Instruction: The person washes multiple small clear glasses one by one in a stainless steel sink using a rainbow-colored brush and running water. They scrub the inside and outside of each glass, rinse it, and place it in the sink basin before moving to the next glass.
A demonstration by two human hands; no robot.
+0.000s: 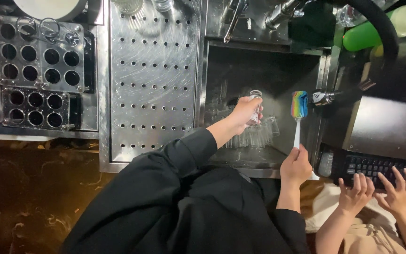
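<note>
Steel sink (240, 70) below me: my left hand (244, 112) grips a small glass (255, 106), my right hand (295, 165) clasps a rainbow brush (299, 104) just beside it, more glasses (254, 136) waiting underneath.

Your left hand (244, 111) gripping a small glass (255, 106) over the sink (264, 66), your right hand (295, 165) holding a rainbow brush (299, 107) upright, someone else's hands (377, 188) on a keyboard (381, 167) beside you

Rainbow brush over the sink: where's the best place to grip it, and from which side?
Grip the brush by its slim white handle, low down, coming from below on the near side. It stands upright with the soft rainbow head on top, so the bare handle end points toward the person. The right hand already holds it there, while the left hand holds a small clear glass.
</note>
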